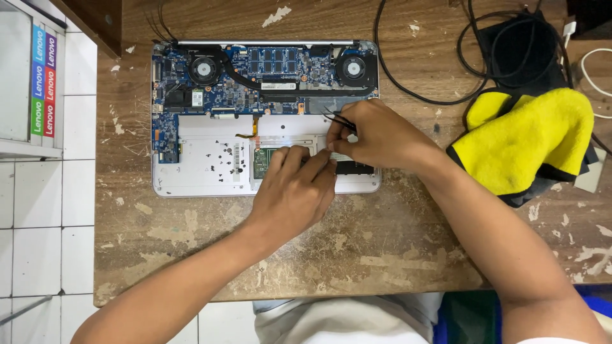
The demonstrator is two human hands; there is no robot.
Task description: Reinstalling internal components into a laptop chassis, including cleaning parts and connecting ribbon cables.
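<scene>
An opened laptop (191, 172) lies bottom-up on a worn wooden table (357, 248), its blue circuit board (255, 73), two fans and white inner shell exposed. My left hand (290, 191) rests on the lower middle of the shell, fingers pressing near the touchpad board (264, 159). My right hand (376, 137) sits just to its right and pinches black tweezers (338, 119), whose tips point up-left over the shell. What lies under the fingertips is hidden.
A yellow and black cloth (535, 143) lies at the right on the table. Black cables (414, 92) and a black pouch (523, 48) sit at the back right, with a white cable (590, 73) beyond. A white cabinet (29, 83) and tiled floor are at the left.
</scene>
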